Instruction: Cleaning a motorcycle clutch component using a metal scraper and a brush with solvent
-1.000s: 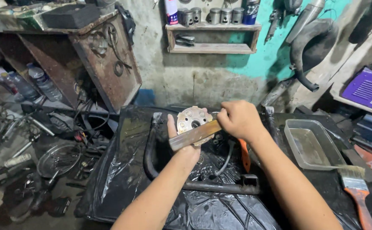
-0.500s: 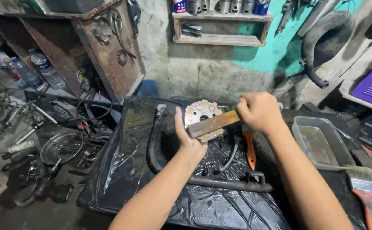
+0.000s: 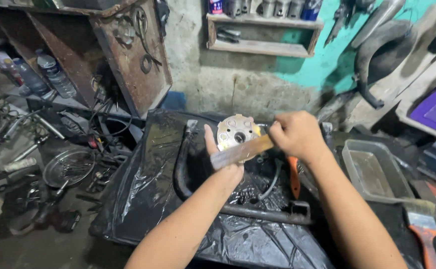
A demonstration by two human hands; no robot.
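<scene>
A round metal clutch hub [image 3: 235, 132] is gripped upright in the left hand [image 3: 223, 159]; a flat file [image 3: 241, 152], clenched in the right hand [image 3: 297, 134], is laid slantwise across its face.

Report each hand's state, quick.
Left hand: holding the round metal disc.
Right hand: closed on a flat bar laid across the disc.

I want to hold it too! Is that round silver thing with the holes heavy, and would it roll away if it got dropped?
The round metal disc looks like solid cast metal, so it is probably heavy for its size and stiff. Being round, it might roll if it landed on edge. The left hand props it from below, while the right hand lays a flat tool across it.
</scene>
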